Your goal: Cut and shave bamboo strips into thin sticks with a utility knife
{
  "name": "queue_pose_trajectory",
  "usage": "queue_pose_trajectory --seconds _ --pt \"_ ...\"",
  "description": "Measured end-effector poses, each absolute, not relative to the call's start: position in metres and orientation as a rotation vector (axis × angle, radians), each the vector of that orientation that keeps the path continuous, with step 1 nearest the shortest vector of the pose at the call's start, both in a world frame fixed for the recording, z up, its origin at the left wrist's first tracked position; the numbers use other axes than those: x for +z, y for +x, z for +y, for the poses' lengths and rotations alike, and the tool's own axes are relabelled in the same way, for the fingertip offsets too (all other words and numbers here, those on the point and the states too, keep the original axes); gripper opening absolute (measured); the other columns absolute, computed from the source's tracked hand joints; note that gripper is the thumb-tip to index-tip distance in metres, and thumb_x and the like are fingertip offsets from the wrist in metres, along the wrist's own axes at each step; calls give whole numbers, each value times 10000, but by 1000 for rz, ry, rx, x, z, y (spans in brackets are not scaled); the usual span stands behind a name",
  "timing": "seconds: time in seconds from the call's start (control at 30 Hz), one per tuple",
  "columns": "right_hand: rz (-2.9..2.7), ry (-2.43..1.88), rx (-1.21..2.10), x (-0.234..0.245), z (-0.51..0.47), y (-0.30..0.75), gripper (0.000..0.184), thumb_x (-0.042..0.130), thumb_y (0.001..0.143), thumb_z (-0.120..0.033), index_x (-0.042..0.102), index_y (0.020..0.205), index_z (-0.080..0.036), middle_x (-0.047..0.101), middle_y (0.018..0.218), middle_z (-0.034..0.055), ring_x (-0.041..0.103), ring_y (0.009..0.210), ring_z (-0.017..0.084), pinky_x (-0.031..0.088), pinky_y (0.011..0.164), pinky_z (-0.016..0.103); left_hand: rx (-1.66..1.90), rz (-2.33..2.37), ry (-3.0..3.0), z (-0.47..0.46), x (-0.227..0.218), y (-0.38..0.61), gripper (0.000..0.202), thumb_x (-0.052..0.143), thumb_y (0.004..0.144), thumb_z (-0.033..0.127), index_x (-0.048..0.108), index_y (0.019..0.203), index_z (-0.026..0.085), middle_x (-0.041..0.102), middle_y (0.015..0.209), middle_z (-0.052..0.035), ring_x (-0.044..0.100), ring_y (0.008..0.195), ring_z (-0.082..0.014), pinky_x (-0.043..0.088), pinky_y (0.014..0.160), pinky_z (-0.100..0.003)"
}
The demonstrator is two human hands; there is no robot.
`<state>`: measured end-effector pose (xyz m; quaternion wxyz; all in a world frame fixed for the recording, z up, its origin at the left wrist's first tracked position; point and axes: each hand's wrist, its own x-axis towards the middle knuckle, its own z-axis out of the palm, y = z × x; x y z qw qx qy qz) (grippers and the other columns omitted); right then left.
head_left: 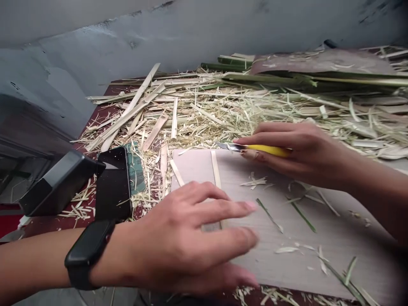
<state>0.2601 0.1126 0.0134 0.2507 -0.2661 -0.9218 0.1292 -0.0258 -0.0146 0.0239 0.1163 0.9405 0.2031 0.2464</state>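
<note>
My right hand is closed around a yellow-handled knife, its blade pointing left over the far edge of a pale wooden board. My left hand, with a black watch on the wrist, hovers over the board's left part with fingers spread and nothing in them. A narrow pale strip lies on the board and runs under my left hand, which hides its middle. Several thin shavings and green slivers are scattered on the board.
Behind the board, a thick layer of plant shavings and strips covers the dark red table. Long green stalks lie at the back near a grey wall. At left are a black phone and a dark box-like object.
</note>
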Motion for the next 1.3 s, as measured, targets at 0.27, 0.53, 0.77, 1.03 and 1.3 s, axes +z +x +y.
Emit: queue_pose_trajectory --seconds 0.27,0.53,0.77,1.03,1.3 --pt "-2594 -732 279 12 105 262 313 551 1076 -380 798 1230 -264 696 944 57 616 672 115 442 612 264 557 745 3047 -7 1 -24 626 557 1021 650 697 1213 71 704 1375 -252 677 1312 -351 565 1091 -468" --pt "-2756 -819 263 12 91 257 434 433 1106 -440 824 1207 -281 679 903 91 532 555 125 410 514 315 621 735 2968 -2 -5 -24 573 572 1029 590 698 1242 73 701 1383 -242 669 1314 -346 572 1081 -465" --pt "-2750 -829 148 6 91 252 431 435 1119 -423 813 1198 -231 672 899 75 528 555 110 393 504 291 692 753 2958 -2 -7 -24 532 575 1029 576 715 1202 92 738 1331 -209 704 1259 -327 574 1074 -447" --pt "-2737 -836 299 9 96 255 412 463 1112 -432 823 1174 -241 650 854 64 557 607 115 428 567 272 690 767 2988 -5 -6 -23 550 576 1029 577 691 1219 74 730 1318 -231 693 1269 -340 559 1068 -448" --pt "-2751 -803 138 4 93 256 389 458 1118 -390 809 1188 -235 634 815 48 545 588 110 391 543 262 677 764 2934 -3 -9 -22 532 558 1038 571 711 1209 91 735 1334 -214 689 1288 -327 558 1070 -453"
